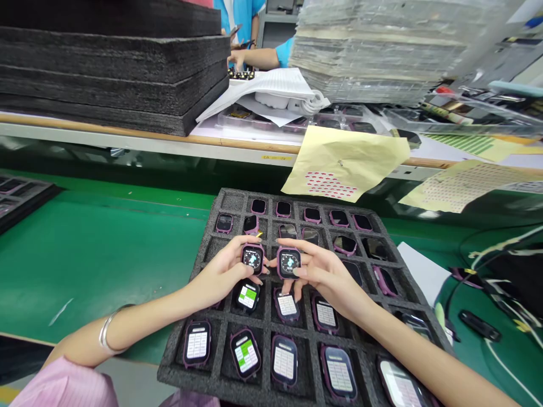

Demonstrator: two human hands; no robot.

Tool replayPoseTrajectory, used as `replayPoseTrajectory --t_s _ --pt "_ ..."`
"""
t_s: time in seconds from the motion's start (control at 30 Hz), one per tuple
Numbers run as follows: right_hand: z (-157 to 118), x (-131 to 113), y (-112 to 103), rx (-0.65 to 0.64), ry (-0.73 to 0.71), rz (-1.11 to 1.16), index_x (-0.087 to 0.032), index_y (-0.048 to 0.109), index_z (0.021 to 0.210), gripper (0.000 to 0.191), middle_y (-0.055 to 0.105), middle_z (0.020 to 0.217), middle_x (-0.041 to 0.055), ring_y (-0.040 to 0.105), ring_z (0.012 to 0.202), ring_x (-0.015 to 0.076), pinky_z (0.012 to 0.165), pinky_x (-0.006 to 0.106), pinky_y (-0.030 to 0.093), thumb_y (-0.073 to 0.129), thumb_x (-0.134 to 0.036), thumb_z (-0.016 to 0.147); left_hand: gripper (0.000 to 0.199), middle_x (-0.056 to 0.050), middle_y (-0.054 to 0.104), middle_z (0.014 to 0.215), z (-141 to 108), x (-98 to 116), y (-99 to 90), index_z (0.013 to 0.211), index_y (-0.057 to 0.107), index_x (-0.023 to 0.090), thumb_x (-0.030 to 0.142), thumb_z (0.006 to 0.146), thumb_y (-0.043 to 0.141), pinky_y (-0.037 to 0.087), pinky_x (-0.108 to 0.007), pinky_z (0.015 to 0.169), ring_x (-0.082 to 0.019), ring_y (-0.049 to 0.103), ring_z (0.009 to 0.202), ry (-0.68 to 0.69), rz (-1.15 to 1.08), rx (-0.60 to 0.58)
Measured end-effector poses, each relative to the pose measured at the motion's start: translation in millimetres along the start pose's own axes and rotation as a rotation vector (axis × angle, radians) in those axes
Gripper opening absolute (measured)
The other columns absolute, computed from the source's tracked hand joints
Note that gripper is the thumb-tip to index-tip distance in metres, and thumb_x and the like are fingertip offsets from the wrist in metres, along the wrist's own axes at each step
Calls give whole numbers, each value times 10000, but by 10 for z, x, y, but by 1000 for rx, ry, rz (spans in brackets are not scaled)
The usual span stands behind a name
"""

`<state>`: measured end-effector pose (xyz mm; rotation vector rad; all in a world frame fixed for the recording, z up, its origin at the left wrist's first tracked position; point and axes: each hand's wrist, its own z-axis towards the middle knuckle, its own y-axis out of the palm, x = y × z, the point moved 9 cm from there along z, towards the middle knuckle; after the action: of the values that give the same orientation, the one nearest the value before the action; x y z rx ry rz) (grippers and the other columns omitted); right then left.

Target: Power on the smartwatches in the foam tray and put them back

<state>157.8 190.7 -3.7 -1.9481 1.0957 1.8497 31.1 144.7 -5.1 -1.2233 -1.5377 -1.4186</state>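
Note:
My left hand (pixel 238 263) is closed around a purple smartwatch body (pixel 253 260) with a lit clock face. A matching smartwatch body (pixel 289 263), also showing a clock face, is gripped in my right hand (pixel 309 264). Both are held side by side, a small gap apart, above a black foam tray (pixel 215 351) divided into square compartments. In the near rows lie several watches with lit white screens, such as this watch (pixel 284 360); one watch (pixel 246 353) shows green and white blocks. Watches in the far rows, like this dark-screened watch (pixel 313 215), are unlit.
Black foam sheets (pixel 127 73) and clear plastic trays (pixel 365 51) are stacked on the shelf ahead. Yellow paper (pixel 343 161) hangs over its edge. Cables (pixel 504 249) lie at right on the green table (pixel 106 254); another foam tray (pixel 25 198) is at left. A co-worker's hand (pixel 240 58) shows beyond.

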Motion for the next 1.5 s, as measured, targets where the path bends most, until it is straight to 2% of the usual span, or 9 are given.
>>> replayPoseTrajectory --t_s 0.4,0.63,0.77,0.9,1.07,1.4,1.5 --pt "-6 -26 6 7 -27 -75 -135 531 1251 430 711 947 120 711 631 204 487 243 553 640 -192 839 388 -20 581 896 19 -37 26 1100 481 181 115 720 524 565 -313 730 -164 623 856 -5 22 -30" --pt "-20 -12 -31 69 -43 -212 -139 557 1192 370 719 865 94 690 545 169 421 198 513 664 -255 858 375 -29 607 934 18 -58 69 1096 478 189 82 739 521 569 -317 747 -173 641 894 2 -2 -78" --pt "-17 -31 -57 75 -64 -217 -138 587 1148 341 704 778 79 690 525 188 390 205 504 600 -375 902 336 -44 622 961 32 -48 85 1086 482 187 83 770 534 574 -341 765 -197 653 933 31 -32 -107" --pt "-10 -57 -75 81 -76 -186 -137 602 1122 381 699 799 87 685 518 194 386 227 513 573 -449 905 272 -59 622 978 39 -30 67 1074 496 173 127 815 565 584 -342 755 -194 649 932 50 -17 -94" --pt "-17 -59 -80 101 -67 -197 -142 603 1120 362 712 827 95 680 511 184 395 229 515 582 -430 902 249 -56 625 940 40 -37 76 1063 506 157 230 846 602 590 -323 716 -167 651 854 38 -6 -92" --pt "-14 -69 -85 120 -57 -218 -150 573 1163 369 711 908 118 666 503 167 387 232 485 572 -410 902 338 -53 644 886 70 -43 54 1013 549 152 341 774 695 584 -327 637 -183 672 772 17 -2 -47" --pt "12 -42 -92 87 -57 -246 -172 496 1254 477 689 957 104 665 560 159 425 243 510 663 -346 842 351 -60 660 866 56 -19 60 1014 542 148 325 758 705 578 -326 640 -199 681 788 3 -7 -47"
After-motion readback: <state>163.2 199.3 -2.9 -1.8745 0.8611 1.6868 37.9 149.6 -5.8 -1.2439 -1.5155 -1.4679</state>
